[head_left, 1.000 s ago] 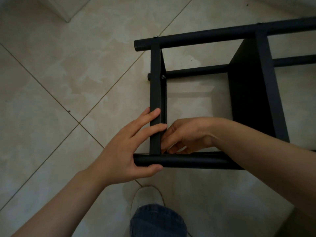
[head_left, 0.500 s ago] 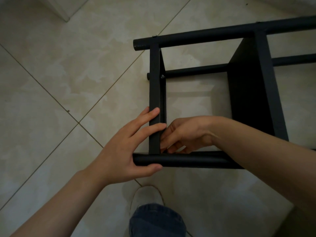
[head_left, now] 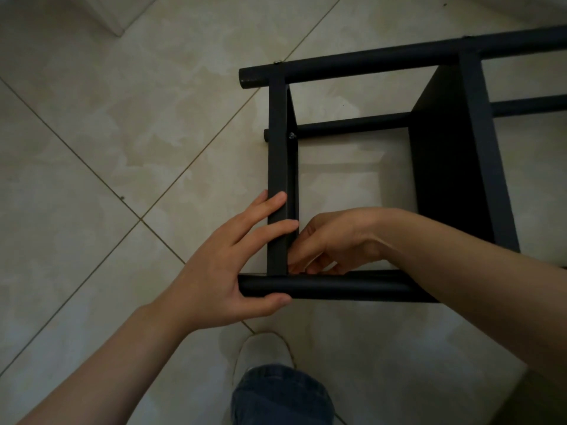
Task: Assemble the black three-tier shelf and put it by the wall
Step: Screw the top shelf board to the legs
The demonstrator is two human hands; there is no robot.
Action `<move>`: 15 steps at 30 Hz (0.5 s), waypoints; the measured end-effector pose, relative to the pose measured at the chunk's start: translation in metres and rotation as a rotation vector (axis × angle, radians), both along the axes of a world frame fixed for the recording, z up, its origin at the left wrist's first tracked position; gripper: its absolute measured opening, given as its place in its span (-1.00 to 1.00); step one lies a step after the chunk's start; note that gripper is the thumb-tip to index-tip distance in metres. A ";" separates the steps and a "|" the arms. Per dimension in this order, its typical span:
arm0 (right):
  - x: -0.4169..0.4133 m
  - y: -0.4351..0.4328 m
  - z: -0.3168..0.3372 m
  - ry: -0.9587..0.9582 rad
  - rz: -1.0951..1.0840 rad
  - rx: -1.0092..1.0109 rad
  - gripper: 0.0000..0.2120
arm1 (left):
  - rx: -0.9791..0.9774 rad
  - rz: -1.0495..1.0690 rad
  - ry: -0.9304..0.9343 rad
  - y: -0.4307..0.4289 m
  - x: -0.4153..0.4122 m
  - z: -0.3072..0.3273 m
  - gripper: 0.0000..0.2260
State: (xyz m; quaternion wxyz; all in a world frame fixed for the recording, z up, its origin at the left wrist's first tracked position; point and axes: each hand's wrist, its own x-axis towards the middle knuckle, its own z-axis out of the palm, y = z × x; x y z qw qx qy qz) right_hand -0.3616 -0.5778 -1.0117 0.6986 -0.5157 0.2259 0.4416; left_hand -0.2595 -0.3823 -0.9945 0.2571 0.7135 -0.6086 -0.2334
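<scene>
the black shelf [head_left: 441, 167] lies on its side on the tile floor [head_left: 122, 148], right in front of the person's shoe [head_left: 260, 351]. it is not by a wall yet, so i think the building part is not done.

the left hand [head_left: 221, 271] steadies the corner. its fingers [head_left: 270, 204] are straight and spread flat on the flat end bar [head_left: 277, 148], and the thumb presses on the near side of the round pole [head_left: 337, 286]. i think this keeps the two parts pushed together so they do not slip.

the right hand [head_left: 331, 240] reaches inside the frame to the same corner. its fingers [head_left: 306, 265] are curled in tight where the bar meets the pole. i cannot tell if they hold a small part, because it is dark there. it may be a screw, since a little shiny screw [head_left: 291, 135] shows at the far corner of the same bar.

the poles are round and smooth, like pipes. the bar and boards are flat with sharp edges. all of it is dull black. the floor is pale, shiny and blotchy, with thin lines between the tiles.
</scene>
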 end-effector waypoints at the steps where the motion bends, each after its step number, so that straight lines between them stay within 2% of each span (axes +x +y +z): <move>1: 0.000 0.002 0.000 -0.004 -0.006 0.004 -0.86 | 0.002 0.001 -0.001 0.000 0.000 0.000 -0.34; 4: 0.002 0.006 -0.001 -0.021 -0.024 0.023 -0.91 | -0.001 0.001 -0.007 0.000 0.000 0.000 -0.34; 8: 0.002 0.001 0.000 -0.041 -0.002 0.015 -0.83 | -0.001 0.002 -0.005 -0.001 -0.001 0.001 -0.34; 11: 0.001 -0.002 0.000 -0.034 0.002 0.017 -0.88 | 0.001 0.002 -0.009 -0.001 -0.001 0.001 -0.33; 15: 0.002 0.002 -0.001 -0.037 0.004 -0.010 -0.84 | -0.006 0.005 0.006 0.000 0.000 0.000 -0.34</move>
